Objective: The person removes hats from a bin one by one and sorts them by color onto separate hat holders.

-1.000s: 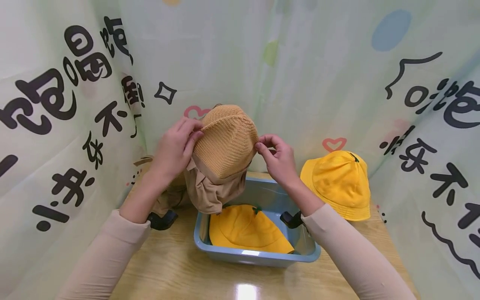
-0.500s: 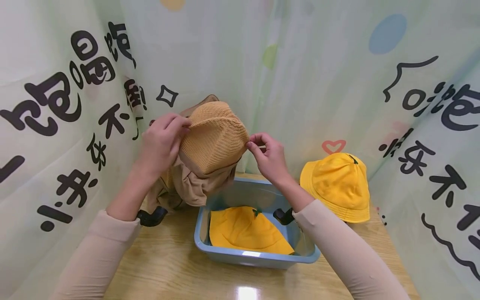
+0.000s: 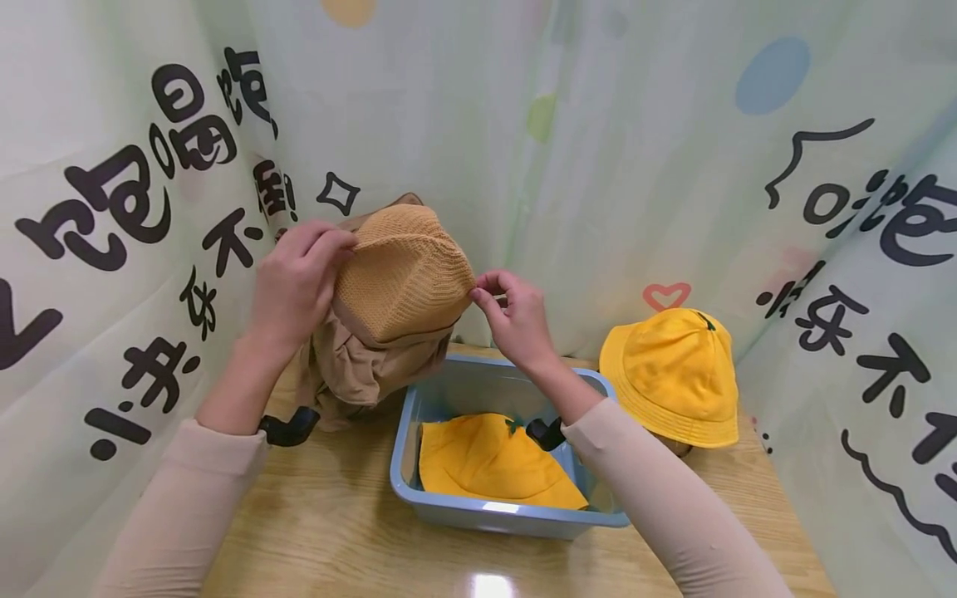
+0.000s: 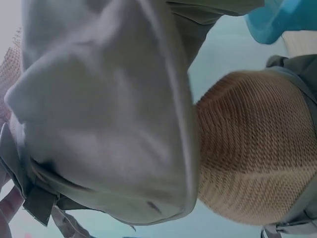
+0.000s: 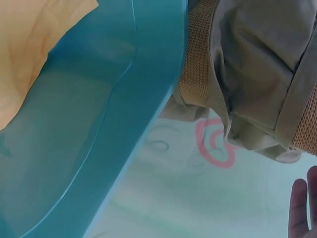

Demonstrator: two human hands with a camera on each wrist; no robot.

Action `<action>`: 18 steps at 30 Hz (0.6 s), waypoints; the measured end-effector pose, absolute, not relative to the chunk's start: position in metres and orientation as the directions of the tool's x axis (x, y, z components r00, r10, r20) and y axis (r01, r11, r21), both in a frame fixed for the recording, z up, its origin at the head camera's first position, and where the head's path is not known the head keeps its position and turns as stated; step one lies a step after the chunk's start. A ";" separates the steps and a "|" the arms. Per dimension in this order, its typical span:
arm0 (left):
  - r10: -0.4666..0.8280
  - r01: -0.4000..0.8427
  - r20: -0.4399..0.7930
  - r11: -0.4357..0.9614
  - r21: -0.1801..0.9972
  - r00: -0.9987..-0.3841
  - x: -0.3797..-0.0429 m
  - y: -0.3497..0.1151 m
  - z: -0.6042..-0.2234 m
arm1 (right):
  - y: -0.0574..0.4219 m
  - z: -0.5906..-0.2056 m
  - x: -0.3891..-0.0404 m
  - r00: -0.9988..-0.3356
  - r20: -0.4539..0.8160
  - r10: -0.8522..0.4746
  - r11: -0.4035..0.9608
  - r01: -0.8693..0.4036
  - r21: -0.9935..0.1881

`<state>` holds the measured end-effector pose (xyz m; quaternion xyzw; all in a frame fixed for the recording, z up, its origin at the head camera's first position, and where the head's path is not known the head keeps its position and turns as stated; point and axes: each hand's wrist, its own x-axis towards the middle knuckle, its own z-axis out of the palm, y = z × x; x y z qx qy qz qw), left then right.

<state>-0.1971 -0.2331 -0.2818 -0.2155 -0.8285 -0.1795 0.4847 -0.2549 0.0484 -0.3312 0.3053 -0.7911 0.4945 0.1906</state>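
My left hand (image 3: pixel 293 286) and right hand (image 3: pixel 514 320) pinch opposite sides of the tan knit crown of a sun hat (image 3: pixel 399 274). Its khaki cloth brim (image 4: pixel 104 114) hangs down and fills much of the left wrist view. Just behind it on the left is a second hat with a like knit crown (image 4: pixel 257 148), mostly covered by the held one in the head view. In the right wrist view, the held hat's brim (image 5: pixel 262 54) is at upper right, with some of my right fingers (image 5: pixel 298 206) below it.
A blue plastic tub (image 3: pixel 516 523) stands on the wooden table (image 3: pixel 336 531), with a folded yellow bucket hat (image 3: pixel 493 461) inside. Another yellow bucket hat (image 3: pixel 673 374) sits upright right of the tub, on something mostly hidden. Printed curtains (image 3: pixel 635 166) enclose the back and both sides.
Both hands have carried the sun hat leftward, from above the tub's back left corner to over the second knit hat. The yellow hats and the tub stay in place.
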 end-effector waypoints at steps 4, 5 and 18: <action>0.135 0.524 0.903 0.845 0.111 -0.409 -0.199 -0.238 -0.285 | 0.040 -0.335 -0.255 -0.708 0.631 -0.318 0.324 -0.706 -0.629; 0.119 0.521 0.907 0.845 0.121 -0.404 -0.199 -0.239 -0.286 | 0.039 -0.336 -0.256 -0.701 0.635 -0.326 0.321 -0.713 -0.623; 0.094 0.516 0.925 0.849 0.118 -0.367 -0.207 -0.252 -0.302 | 0.030 -0.351 -0.253 -0.699 0.617 -0.362 0.348 -0.715 -0.606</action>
